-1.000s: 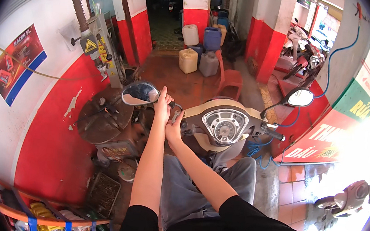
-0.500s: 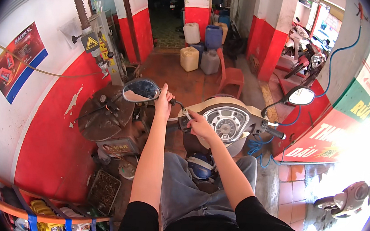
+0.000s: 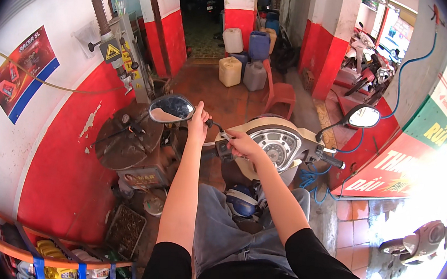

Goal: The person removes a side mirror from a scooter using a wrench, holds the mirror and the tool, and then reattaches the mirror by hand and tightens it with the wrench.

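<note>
My left hand (image 3: 198,120) is closed on the edge of the scooter's left rear-view mirror (image 3: 171,108), its thumb side up. The mirror's short black stem (image 3: 217,126) runs down to the handlebar beside the dashboard. At the foot of that stem my right hand (image 3: 241,143) is closed on a small silvery wrench (image 3: 225,135), mostly hidden by the fingers. Below them shows the left handlebar switch block (image 3: 224,150). The round-dialled dashboard (image 3: 275,149) lies just right of my right hand.
The right mirror (image 3: 364,116) and right grip (image 3: 333,161) stick out to the right. A round dark machine table (image 3: 126,143) stands close on the left. Plastic jerrycans (image 3: 230,71) and a red chair (image 3: 280,94) are ahead. A blue helmet (image 3: 242,200) sits between my knees.
My right hand has turned and shifted slightly right at the stem's foot, its index finger now curled in rather than pointing. My left hand stays on the mirror.
</note>
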A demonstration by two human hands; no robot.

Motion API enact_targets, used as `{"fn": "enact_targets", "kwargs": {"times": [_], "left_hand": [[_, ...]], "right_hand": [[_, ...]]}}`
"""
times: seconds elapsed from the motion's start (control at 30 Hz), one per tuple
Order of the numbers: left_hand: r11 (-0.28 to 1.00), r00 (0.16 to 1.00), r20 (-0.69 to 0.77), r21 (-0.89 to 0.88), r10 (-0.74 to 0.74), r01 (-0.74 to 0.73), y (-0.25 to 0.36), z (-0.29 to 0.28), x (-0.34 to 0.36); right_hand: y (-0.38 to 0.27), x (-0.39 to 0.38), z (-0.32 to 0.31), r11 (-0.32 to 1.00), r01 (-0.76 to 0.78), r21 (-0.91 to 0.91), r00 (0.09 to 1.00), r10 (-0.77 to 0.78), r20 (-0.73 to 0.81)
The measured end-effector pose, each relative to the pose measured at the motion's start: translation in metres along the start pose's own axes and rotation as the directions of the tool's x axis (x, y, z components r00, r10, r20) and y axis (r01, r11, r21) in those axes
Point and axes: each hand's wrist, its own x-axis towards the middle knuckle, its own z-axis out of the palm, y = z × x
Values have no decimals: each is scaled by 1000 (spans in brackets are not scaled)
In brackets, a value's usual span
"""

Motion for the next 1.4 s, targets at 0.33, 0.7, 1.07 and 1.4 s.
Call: {"fn": "enact_targets", "kwargs": {"times": [0.33,0.7,1.07,1.4], "left_hand": [[999,1000,15,25,-24,24,-3,-1,2],[1000,1000,-5,6,-20,20,-1,-3,0],[1000,1000,8,15,-10,10,-1,-4,1],[1000,1000,4,6,-14,14,-3,-9,4]], "right_hand": [[21,10,62,845,169,-508,822,-404,-400],[6,-1,48,991,72,114,968,-42,-249],[16,10,70,972,80,221,969,-24,-245],[12,6,89,879,70,471,988,4,-154]]}}
